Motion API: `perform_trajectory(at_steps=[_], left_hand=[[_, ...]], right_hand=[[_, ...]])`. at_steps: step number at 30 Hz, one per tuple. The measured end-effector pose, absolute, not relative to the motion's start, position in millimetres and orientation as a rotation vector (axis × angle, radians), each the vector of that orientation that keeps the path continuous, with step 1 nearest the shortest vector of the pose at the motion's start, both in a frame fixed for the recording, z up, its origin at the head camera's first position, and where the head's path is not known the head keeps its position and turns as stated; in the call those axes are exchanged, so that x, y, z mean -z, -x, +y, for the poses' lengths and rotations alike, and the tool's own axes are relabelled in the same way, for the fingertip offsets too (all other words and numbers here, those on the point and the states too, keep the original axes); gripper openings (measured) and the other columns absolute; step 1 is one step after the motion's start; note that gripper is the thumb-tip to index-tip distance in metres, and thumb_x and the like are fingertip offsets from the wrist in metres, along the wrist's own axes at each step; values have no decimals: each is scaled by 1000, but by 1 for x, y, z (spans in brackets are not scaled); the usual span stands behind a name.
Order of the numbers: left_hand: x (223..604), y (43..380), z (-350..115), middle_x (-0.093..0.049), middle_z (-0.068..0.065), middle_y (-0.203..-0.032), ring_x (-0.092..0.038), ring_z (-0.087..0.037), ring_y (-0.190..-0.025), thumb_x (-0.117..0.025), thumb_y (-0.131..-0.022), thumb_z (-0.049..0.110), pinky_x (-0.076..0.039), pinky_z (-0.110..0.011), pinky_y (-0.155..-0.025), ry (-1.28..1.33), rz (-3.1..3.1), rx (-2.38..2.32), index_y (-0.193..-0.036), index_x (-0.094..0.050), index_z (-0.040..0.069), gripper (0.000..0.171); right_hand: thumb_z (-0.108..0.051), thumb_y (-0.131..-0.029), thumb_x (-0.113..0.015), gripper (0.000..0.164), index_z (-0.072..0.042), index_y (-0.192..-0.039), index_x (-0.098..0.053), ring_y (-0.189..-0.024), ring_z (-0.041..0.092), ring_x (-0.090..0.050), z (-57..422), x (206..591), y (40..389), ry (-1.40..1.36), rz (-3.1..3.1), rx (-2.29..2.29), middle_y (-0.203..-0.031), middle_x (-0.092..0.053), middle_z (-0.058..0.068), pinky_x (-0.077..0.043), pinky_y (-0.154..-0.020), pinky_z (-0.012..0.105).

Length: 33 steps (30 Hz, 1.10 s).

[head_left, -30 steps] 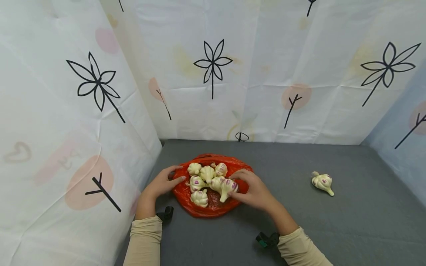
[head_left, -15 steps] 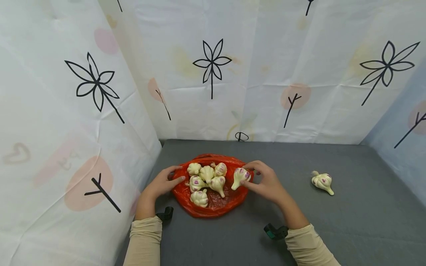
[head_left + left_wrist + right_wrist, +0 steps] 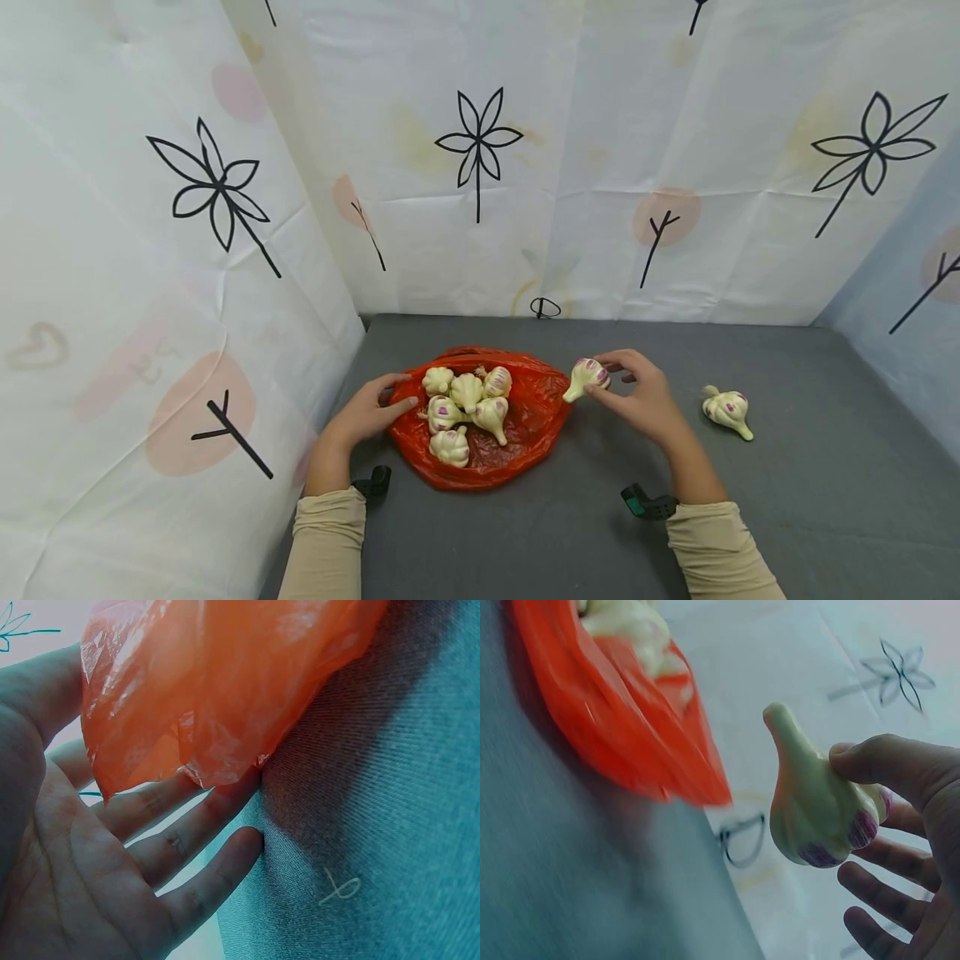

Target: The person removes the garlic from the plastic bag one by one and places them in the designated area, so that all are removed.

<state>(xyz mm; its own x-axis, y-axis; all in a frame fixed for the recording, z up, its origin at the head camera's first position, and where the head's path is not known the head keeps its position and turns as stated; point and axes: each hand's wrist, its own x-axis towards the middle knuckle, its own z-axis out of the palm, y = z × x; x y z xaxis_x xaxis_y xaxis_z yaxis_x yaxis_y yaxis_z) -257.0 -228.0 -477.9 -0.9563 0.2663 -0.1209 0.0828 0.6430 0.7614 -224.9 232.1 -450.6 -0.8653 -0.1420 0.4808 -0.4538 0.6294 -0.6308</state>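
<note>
My right hand (image 3: 637, 396) pinches a pale garlic bulb (image 3: 587, 377) with purple streaks, just beyond the right rim of a red plastic bag (image 3: 540, 433). In the right wrist view the thumb (image 3: 877, 761) presses on one side of that garlic bulb (image 3: 814, 802), its neck pointing up and away from the palm. At the bag's left rim my left hand (image 3: 367, 410) holds the plastic, thumb over the edge. The left wrist view shows its fingers (image 3: 176, 847) spread along the outside of the red bag (image 3: 225, 697). Several garlic bulbs (image 3: 467, 392) lie inside the bag.
Another garlic bulb (image 3: 727, 410) lies on the grey tabletop (image 3: 795, 483) at the right. White patterned cloth (image 3: 585, 250) hangs along the back edge and left side. A dark wrist camera (image 3: 648, 503) is strapped to the right wrist.
My right hand has lifted the garlic bulb from the pile and carried it right and away from me, past the bag's rim. My left hand has stayed at the bag's left edge.
</note>
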Motion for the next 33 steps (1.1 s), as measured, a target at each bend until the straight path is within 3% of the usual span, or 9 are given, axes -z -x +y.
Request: perform_trajectory(at_steps=[15,33], left_hand=[[478,259,-228,-47,-26,-161,-54,-48,-139,-66,-106,37,-54,-58,-107,-286,2639,-1200,-157,-50,10,60],[481,258,-230,-48,-25,-160,-54,-47,-140,-68,-104,44,-52,-59,-109,-261,2648,-1183,-157,-51,11,65]], right_hand=[[-22,-95,-82,50,4,-134,-65,-118,51,-62,312,451,216,-95,-2639,-1050,-131,-62,28,-50,-95,66],[-35,-100,-76,57,4,-139,-61,-123,53,-59,337,460,213,41,-2819,-974,-141,-55,33,-56,-87,64]])
